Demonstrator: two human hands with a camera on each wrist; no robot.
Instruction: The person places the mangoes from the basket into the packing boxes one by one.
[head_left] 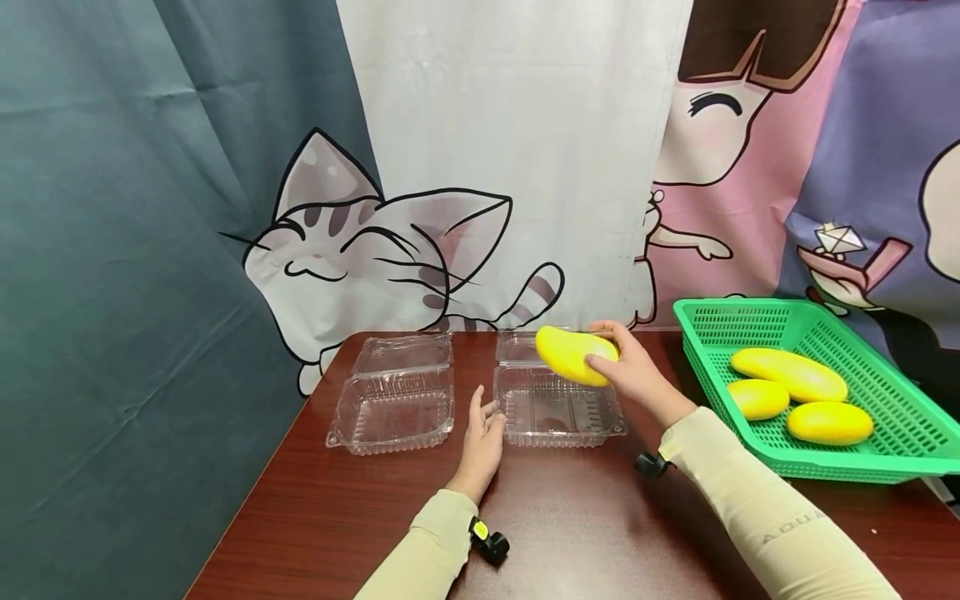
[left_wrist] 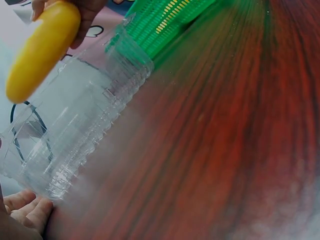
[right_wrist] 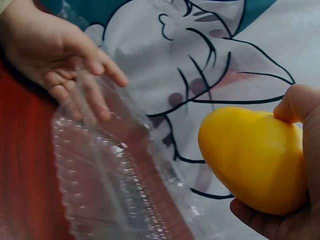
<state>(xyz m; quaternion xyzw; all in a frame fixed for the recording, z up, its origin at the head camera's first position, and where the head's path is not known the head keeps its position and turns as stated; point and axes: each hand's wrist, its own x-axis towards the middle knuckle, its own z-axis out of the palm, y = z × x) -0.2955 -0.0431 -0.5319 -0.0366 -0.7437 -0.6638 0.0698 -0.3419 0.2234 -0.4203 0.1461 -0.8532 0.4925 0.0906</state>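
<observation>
Yellow mango (head_left: 572,355) in pinching right hand (head_left: 637,372), above clear container (head_left: 555,438) — left hand (head_left: 482,443) loosely spread alongside.

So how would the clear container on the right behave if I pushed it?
The container looks thin and transparent, so it's likely light and bendy. With nothing inside, it would probably slide easily on the glossy table. Its open lid might flap.

In the head view, the mango (head_left: 570,354) hides part of the right box (head_left: 562,437) from us, and the right edge crops the basket (head_left: 840,463). In the left wrist view, we see only part of the left hand (left_wrist: 27,216).
</observation>
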